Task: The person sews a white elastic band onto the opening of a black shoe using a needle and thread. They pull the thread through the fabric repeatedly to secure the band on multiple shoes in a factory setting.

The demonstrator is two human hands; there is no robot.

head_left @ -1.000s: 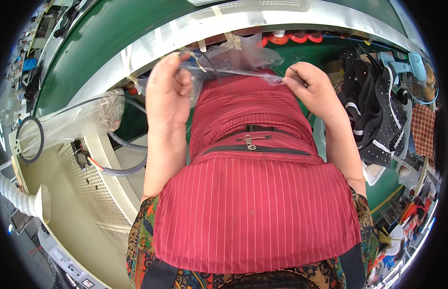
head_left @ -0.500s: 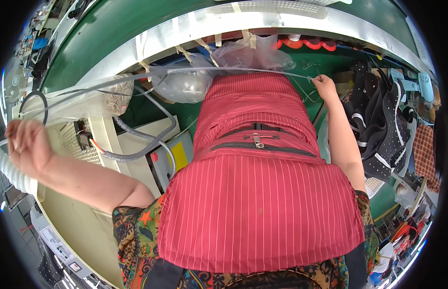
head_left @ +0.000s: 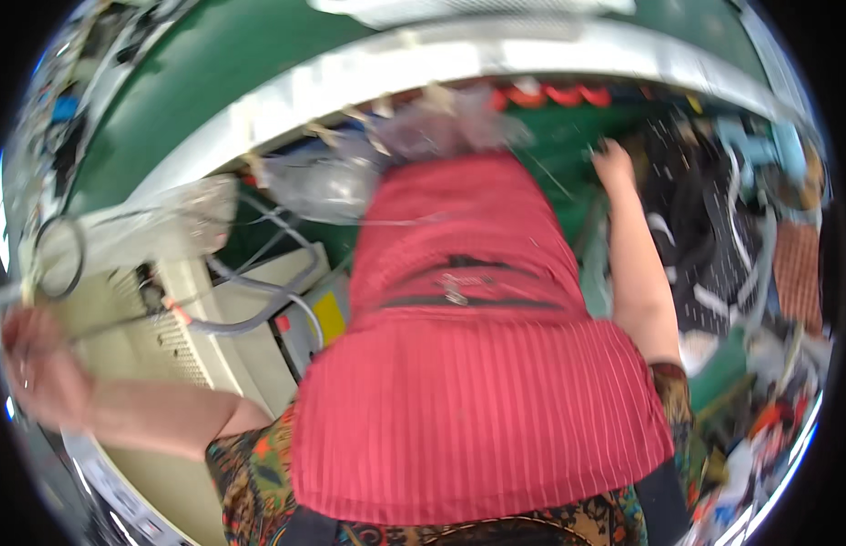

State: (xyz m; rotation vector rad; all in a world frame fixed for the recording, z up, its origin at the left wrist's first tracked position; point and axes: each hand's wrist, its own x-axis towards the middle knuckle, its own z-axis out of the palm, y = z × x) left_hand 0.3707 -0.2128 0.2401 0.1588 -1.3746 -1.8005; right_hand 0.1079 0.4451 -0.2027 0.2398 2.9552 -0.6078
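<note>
A thin strand (head_left: 131, 322) is trailing left of the red bag (head_left: 477, 409), seemingly drawn out; completion isn't showing. Left hand (head_left: 45, 364) is blurring beside it; right hand (head_left: 614, 166) is reaching rightward of the bag. Openness, grips: unverifiable.

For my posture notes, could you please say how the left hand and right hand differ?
The left hand is at the far left; the right hand is up ahead, right of the red bag. The left hand looks larger in view, the right hand smaller. Both are bare.
</note>
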